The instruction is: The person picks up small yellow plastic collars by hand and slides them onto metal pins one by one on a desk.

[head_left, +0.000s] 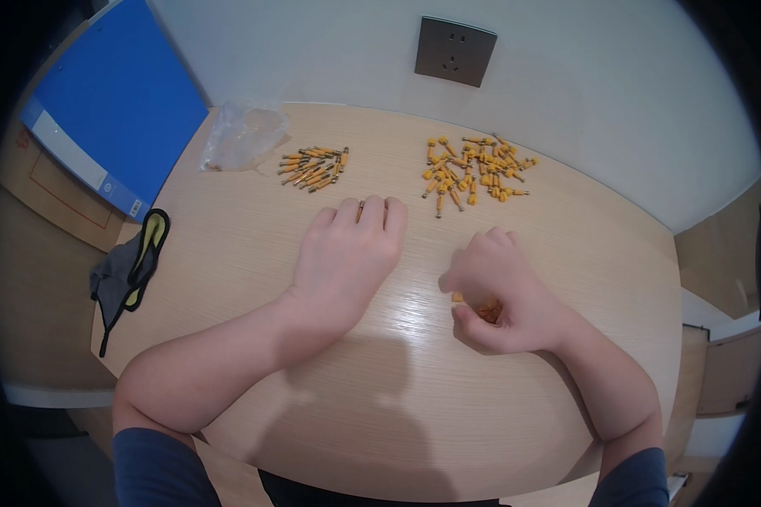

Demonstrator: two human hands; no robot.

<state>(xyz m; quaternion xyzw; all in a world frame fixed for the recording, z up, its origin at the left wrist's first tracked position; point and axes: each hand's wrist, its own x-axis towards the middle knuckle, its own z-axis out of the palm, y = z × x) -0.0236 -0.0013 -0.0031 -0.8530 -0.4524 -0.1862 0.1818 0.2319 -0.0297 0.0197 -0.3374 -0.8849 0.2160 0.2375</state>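
Pale wood covers the tabletop (397,397), and a light wall (313,55) with a dark socket (455,52) stands behind it. Two piles of small orange pegs lie near the wall: the left pile (320,169) is small, and the right pile (482,169) is bigger. The left hand (347,253) is just in front of the piles, fingers bent down. Bits of a peg show between them, but I cannot tell if its grip is closed on it. The right hand (516,283) is curled, its grip closed around some orange bits (488,312) in the palm. One yellow bit (457,297) shows by its thumb. A clear bag (249,133) sits beside the left pile. Farther left are a blue folder (118,84) and a gray pouch (118,269).
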